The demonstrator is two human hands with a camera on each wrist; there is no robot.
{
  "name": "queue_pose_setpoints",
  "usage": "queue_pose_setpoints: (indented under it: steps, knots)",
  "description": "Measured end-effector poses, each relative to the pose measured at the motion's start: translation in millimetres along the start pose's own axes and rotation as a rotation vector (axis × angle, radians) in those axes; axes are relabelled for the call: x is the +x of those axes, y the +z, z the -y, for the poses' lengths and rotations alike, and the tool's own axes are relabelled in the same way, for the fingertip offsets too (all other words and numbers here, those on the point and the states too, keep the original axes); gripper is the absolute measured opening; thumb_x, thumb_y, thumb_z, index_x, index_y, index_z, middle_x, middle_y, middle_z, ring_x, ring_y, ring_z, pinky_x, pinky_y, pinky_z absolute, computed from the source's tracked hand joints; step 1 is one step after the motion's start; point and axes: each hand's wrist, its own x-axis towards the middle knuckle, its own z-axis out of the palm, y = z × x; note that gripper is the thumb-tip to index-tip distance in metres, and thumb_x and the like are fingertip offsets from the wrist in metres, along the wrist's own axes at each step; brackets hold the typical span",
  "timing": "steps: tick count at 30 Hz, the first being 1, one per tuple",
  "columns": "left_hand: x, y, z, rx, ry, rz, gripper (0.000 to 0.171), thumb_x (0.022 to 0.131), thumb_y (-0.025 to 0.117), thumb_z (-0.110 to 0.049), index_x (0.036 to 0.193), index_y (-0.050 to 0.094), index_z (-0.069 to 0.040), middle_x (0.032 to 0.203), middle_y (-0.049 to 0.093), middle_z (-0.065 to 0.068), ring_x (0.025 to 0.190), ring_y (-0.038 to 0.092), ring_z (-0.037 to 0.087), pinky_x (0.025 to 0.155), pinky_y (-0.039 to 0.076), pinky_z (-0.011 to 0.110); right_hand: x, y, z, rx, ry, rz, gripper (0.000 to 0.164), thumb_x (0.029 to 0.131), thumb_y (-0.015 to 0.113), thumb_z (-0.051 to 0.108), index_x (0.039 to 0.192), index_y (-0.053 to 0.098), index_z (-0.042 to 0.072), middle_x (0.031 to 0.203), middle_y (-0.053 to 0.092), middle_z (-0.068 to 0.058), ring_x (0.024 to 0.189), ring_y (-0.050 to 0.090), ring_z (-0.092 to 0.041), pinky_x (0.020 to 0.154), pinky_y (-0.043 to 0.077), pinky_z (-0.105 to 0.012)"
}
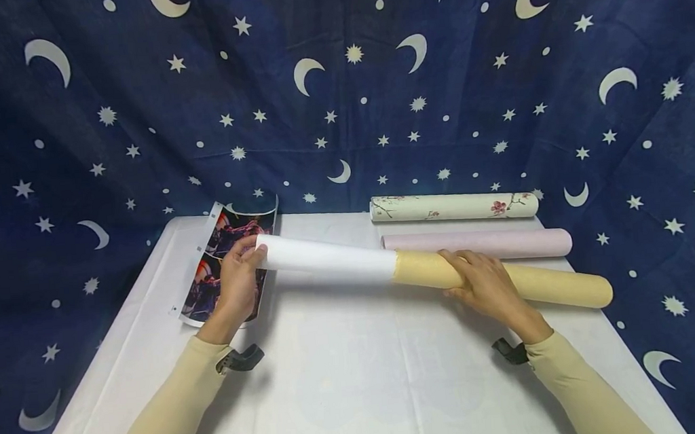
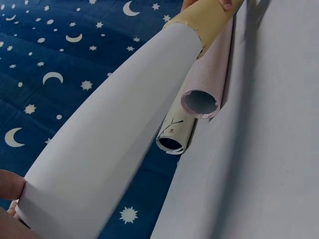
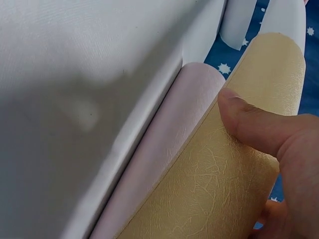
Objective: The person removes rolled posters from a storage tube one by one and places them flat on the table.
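My left hand (image 1: 238,276) pinches the far left end of a rolled white paper (image 1: 326,256), thumb in front. Its other end runs into the mouth of a yellow, crease-textured wallpaper roll (image 1: 555,284), as the left wrist view also shows at the yellow rim (image 2: 202,22). Around the middle of the yellow roll my right hand (image 1: 481,281) has its grip, the thumb (image 3: 249,119) lying along the near side. The two rolls together form one long line, sloping down to the right. Behind the yellow one lies a pale pink roll (image 1: 478,242).
A cream roll with red blossoms (image 1: 445,207) lies at the back of the white-covered table (image 1: 337,395). Curling printed sheets with dark, colourful pictures (image 1: 197,293) lie beyond my left hand. A navy curtain with moons and stars (image 1: 343,81) hangs behind.
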Motion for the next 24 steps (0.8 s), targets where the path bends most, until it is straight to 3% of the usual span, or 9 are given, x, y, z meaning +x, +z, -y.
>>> queue_pose_setpoints:
  steps: [9,16,19,20,24]
  knots:
    - [3.7,-3.4,-2.1,-0.019,-0.006,-0.021,0.027,0.099,0.056,-0.013,0.126,0.052,-0.009,0.104,0.067,-0.006,0.104,0.06,0.009,0.091,0.045,0.022,-0.5,-5.1,-4.7,-0.001,0.01,0.009,0.081,0.075,0.084,0.034,0.145,0.046,0.018,0.126,0.061,-0.02,0.115,0.057,-0.045,0.096,0.039,-0.063]
    - [5.6,-9.3,-5.1,-0.043,0.013,-0.065,0.021,0.099,0.057,-0.013,0.12,0.055,-0.011,0.097,0.069,-0.011,0.087,0.061,0.004,0.07,0.05,0.014,-1.6,-6.3,-7.6,0.001,0.009,-0.012,0.081,0.074,0.085,0.033,0.145,0.047,0.019,0.124,0.062,-0.02,0.114,0.057,-0.045,0.096,0.038,-0.063]
    - [6.0,-12.0,-6.5,-0.049,0.018,-0.083,0.022,0.099,0.057,-0.012,0.121,0.056,-0.011,0.098,0.069,-0.01,0.089,0.061,0.006,0.074,0.05,0.016,-2.3,-6.7,-8.3,-0.004,0.004,-0.024,0.081,0.073,0.085,0.032,0.144,0.048,0.017,0.122,0.062,-0.02,0.113,0.058,-0.045,0.094,0.039,-0.063]
    - [6.6,-12.5,-6.7,-0.052,0.021,-0.093,0.023,0.099,0.056,-0.01,0.122,0.055,-0.01,0.098,0.069,-0.01,0.096,0.062,0.007,0.082,0.05,0.017,-2.7,-6.9,-8.7,-0.004,0.004,-0.026,0.081,0.073,0.085,0.031,0.144,0.048,0.017,0.122,0.062,-0.02,0.112,0.058,-0.045,0.094,0.039,-0.063]
    - [7.1,-16.3,-8.4,-0.07,0.028,-0.11,0.026,0.099,0.055,-0.008,0.125,0.054,-0.008,0.1,0.067,-0.008,0.1,0.062,0.01,0.085,0.05,0.019,-4.3,-8.0,-9.8,-0.008,0.009,-0.026,0.081,0.073,0.085,0.031,0.144,0.048,0.017,0.122,0.062,-0.02,0.112,0.059,-0.044,0.093,0.039,-0.063]
